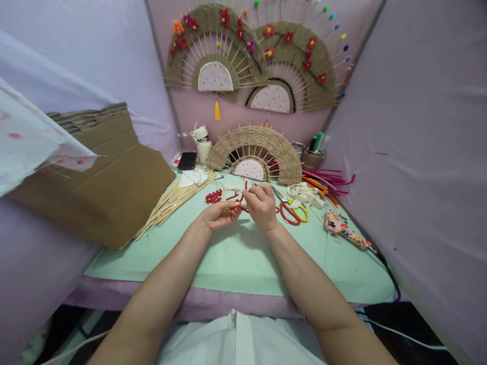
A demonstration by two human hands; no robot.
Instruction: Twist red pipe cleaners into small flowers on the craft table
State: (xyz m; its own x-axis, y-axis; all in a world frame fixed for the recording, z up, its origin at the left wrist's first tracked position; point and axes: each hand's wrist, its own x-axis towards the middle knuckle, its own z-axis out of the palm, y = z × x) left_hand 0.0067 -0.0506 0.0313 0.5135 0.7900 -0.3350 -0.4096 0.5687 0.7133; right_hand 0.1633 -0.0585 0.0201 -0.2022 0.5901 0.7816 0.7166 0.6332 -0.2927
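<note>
Both my hands meet over the middle of the green mat [236, 258]. My left hand [218, 214] lies palm up with its fingers curled around a red pipe cleaner [240, 198]. My right hand [262, 205] pinches the same red pipe cleaner from the right, fingers closed. Short bent ends of the red pipe cleaner stick up between the two hands. A small finished red flower [213, 196] lies on the mat just left of my left hand.
Red and yellow scissors [292, 211], a patterned glue gun [344, 229], loose pipe cleaners [327, 181], white cord [305, 193], a bundle of sticks [171, 203], a woven fan [254, 152], cardboard [110, 182], a phone [187, 160], a pen cup [312, 157]. Decorated fans [228, 50] hang on the wall.
</note>
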